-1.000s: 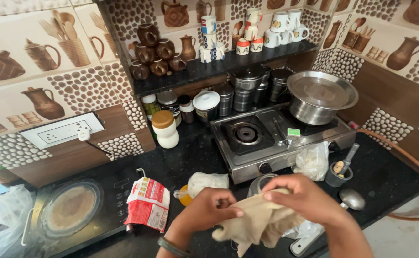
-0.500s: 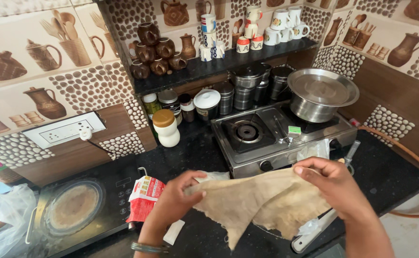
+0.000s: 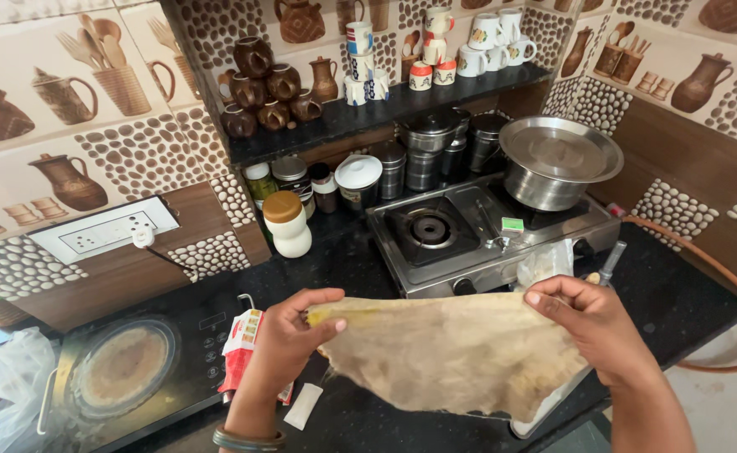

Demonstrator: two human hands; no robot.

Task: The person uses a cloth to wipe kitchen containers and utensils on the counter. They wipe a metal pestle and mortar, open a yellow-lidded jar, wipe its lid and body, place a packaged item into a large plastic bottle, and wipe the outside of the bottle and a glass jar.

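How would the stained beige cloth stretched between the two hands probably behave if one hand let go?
The cloth is probably floppy: it sags between the left hand and right hand. It looks thin and light, its lower edge hanging unevenly, so it would likely drop limp.

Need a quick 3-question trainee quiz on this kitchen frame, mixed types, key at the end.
1. True or false: the left hand and right hand hold the stained cloth spread out between them.
2. What sits on the right burner of the gas stove? A) kettle B) steel pot C) frying pan
3. Fill in: the pan on the induction cooktop lies to the cloth's ____.

Key: 1 true; 2 B; 3 left
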